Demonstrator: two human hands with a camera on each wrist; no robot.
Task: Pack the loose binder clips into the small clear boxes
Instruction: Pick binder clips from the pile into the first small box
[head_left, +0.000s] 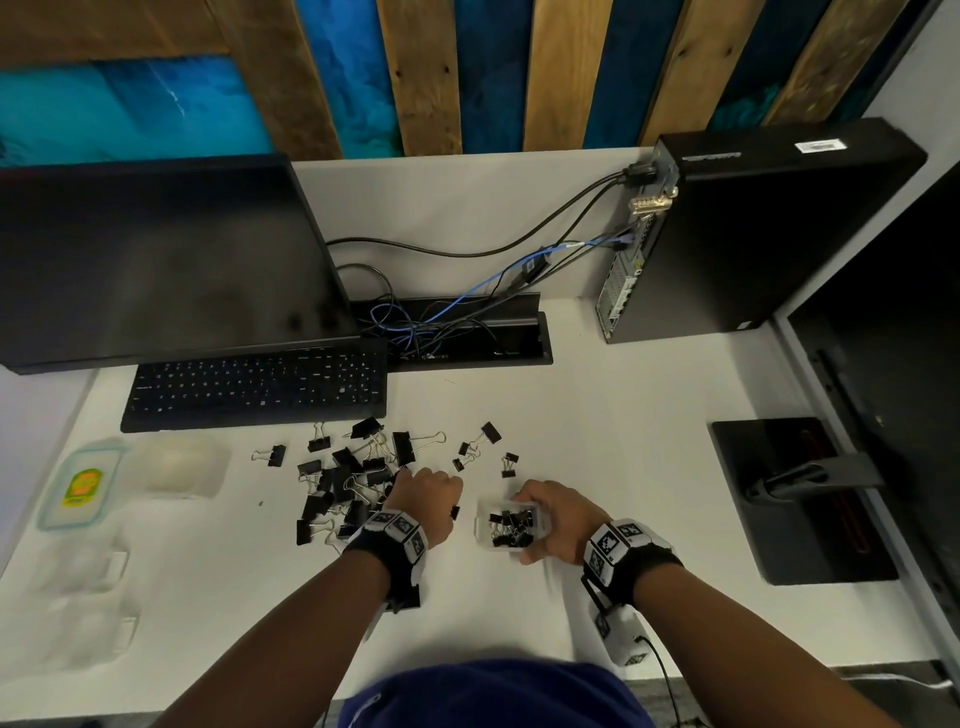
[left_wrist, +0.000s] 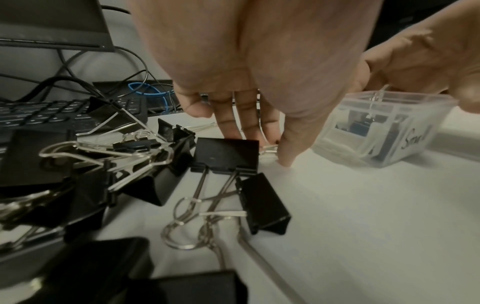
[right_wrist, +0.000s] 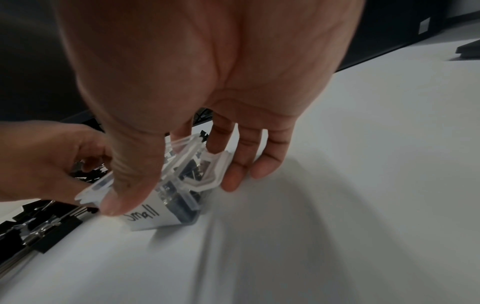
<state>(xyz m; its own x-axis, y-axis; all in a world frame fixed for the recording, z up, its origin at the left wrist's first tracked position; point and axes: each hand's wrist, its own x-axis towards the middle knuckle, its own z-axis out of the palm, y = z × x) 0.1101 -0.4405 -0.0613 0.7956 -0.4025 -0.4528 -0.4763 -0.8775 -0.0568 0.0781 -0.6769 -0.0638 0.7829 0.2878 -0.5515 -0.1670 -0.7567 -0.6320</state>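
From above, my right hand (head_left: 553, 519) steadied the box (head_left: 511, 525) beside the clips (head_left: 345, 483). At my left wrist, fingers (left_wrist: 287, 152) pinched a small clip's (left_wrist: 269, 151) wire (best lifted clear, I judged). At my right, thumb and fingers clasped the box.

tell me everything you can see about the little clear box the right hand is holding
The small clear box looks like thin see-through plastic with a rim round its open top. A white label on one side reads "Small" in black handwriting. It holds a batch of small black binder clips. It sits on the white desk, apparently tipped slightly in the right wrist view. The right hand grips it, thumb on the near side, fingers on the far side.
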